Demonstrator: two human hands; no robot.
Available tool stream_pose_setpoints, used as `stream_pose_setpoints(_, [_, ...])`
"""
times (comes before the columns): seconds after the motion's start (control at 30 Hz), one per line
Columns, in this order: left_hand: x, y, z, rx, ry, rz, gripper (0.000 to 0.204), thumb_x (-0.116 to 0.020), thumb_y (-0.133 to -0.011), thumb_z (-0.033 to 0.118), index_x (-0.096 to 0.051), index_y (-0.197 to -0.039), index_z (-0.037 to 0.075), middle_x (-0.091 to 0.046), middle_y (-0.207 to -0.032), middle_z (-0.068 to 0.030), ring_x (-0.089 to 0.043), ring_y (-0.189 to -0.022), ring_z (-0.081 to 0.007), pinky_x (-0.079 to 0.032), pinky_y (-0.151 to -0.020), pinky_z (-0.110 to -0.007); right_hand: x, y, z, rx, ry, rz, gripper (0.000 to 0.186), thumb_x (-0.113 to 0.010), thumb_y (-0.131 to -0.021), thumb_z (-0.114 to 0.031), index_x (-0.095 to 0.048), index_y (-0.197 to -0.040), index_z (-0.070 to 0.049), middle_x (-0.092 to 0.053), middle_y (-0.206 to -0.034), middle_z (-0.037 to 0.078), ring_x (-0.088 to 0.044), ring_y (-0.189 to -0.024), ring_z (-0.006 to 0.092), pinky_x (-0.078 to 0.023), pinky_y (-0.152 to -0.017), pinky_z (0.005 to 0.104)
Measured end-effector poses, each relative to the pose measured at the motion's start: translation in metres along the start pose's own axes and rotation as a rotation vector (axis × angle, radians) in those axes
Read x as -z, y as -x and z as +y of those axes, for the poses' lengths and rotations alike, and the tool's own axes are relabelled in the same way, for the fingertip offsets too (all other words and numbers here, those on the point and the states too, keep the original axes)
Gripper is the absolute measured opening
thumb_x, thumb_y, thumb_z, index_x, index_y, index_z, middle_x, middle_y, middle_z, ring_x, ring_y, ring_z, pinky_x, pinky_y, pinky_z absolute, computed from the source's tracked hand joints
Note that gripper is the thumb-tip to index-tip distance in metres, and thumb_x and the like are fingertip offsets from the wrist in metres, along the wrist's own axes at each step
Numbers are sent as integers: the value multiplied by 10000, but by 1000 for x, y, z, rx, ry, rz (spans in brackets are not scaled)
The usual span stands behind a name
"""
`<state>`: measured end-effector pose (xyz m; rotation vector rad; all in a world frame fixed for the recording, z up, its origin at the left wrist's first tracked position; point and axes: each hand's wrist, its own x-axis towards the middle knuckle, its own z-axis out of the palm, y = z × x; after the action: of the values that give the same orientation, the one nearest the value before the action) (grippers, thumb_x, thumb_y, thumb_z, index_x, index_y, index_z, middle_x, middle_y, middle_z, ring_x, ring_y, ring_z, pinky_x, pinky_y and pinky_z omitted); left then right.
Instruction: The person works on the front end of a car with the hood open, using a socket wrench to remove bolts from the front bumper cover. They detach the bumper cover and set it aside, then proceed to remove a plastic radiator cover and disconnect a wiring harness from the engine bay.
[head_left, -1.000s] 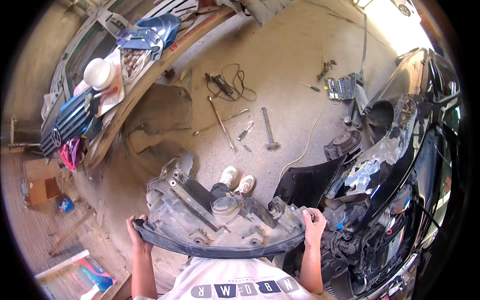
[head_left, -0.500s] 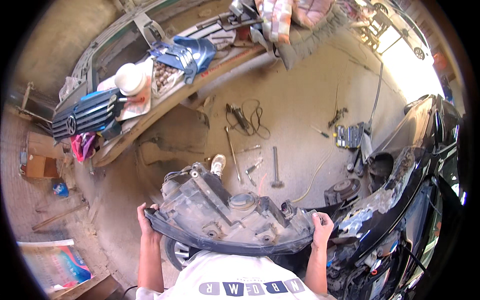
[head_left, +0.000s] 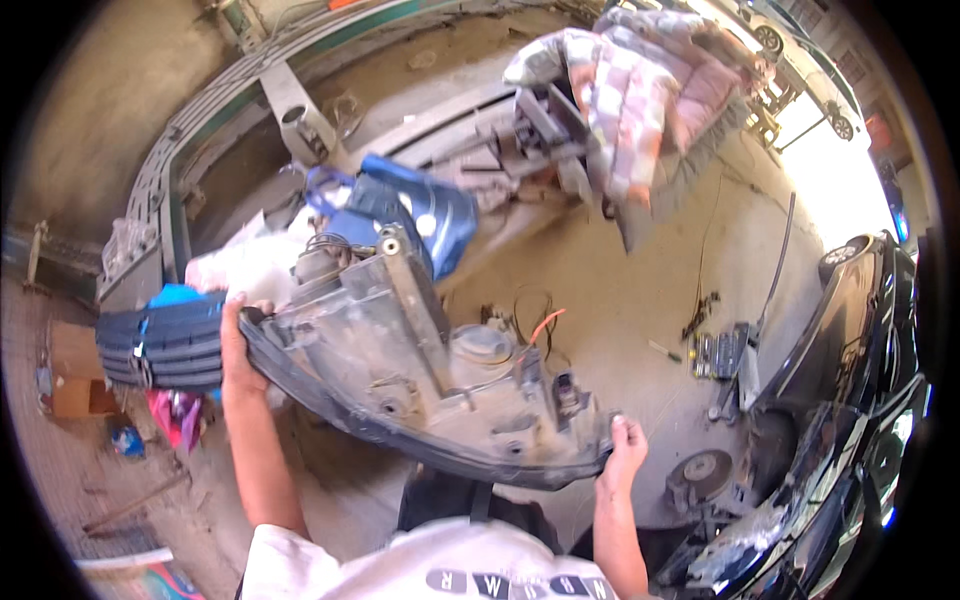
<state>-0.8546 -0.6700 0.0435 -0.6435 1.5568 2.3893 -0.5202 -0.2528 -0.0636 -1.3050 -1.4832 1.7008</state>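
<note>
Between my two hands I carry a large car headlight (head_left: 430, 370), its dusty grey back housing turned up and its dark curved edge toward me. My left hand (head_left: 243, 345) is closed around its left end. At the right end, my right hand (head_left: 622, 452) grips the corner by the edge. A round cap, mounting tabs and a short orange wire show on the housing. The left end sits higher in the picture, overlapping the blue bag (head_left: 440, 215) and part of a black car grille (head_left: 165, 340) behind it.
A cluttered bench runs along the far left, with a quilted cover (head_left: 630, 110) at its far end. On the floor lie a tool set (head_left: 718, 355) and cables. To the right stands a black car (head_left: 850, 440) with its front opened up. A cardboard box (head_left: 80, 375) is at left.
I have lifted the headlight away from my body toward the bench, and it has tilted, left end farther out. Both hands keep their hold. My view has shifted toward the bench.
</note>
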Motion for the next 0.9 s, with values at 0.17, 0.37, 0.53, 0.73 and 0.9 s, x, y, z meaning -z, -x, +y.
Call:
stream_pose_setpoints(0.17, [-64, -175, 87, 17, -176, 55, 376, -654, -851, 472, -643, -845, 96, -634, -723, -36, -612, -650, -217, -540, -665, -371, -172, -48, -21, -155, -51, -115, 203, -680, -936, -183, -656, -987, 12, -646, -915, 28, -560, -845, 99, -450, -786, 262])
stream_pose_setpoints(0.37, [-71, -348, 117, 158, -312, 117, 452, -675, -795, 533, -644, -802, 82, -615, -654, -52, -598, -572, -230, -538, -580, -394, -312, -115, -9, -201, 22, -229, 241, -666, -958, -218, -635, -1038, 7, -643, -928, 29, -555, -851, 104, -437, -795, 264])
stream_pose_setpoints(0.53, [-32, -424, 102, 198, -322, 141, 458, -668, -798, 548, -636, -772, 92, -611, -625, -44, -590, -530, -217, -537, -559, -373, -358, -128, 14, -264, 66, -280, 269, -681, -928, -156, -620, -1102, 39, -648, -952, 51, -564, -859, 124, -450, -785, 277])
stream_pose_setpoints(0.73, [-3, -462, 89, 265, -399, 198, 440, -652, -803, 558, -602, -696, 134, -617, -637, -35, -593, -566, -217, -540, -604, -396, -390, -141, 23, -259, 187, -323, 269, -676, -917, -149, -637, -1081, 60, -661, -934, 75, -580, -844, 141, -468, -780, 297])
stream_pose_setpoints(0.9, [23, -488, 84, 333, -336, 159, 480, -619, -815, 598, -605, -737, 124, -639, -700, -61, -623, -624, -262, -554, -677, -427, -420, -176, 22, -263, 308, -357, 243, -668, -933, -162, -653, -1063, 42, -653, -891, 33, -564, -783, 114, -455, -721, 280])
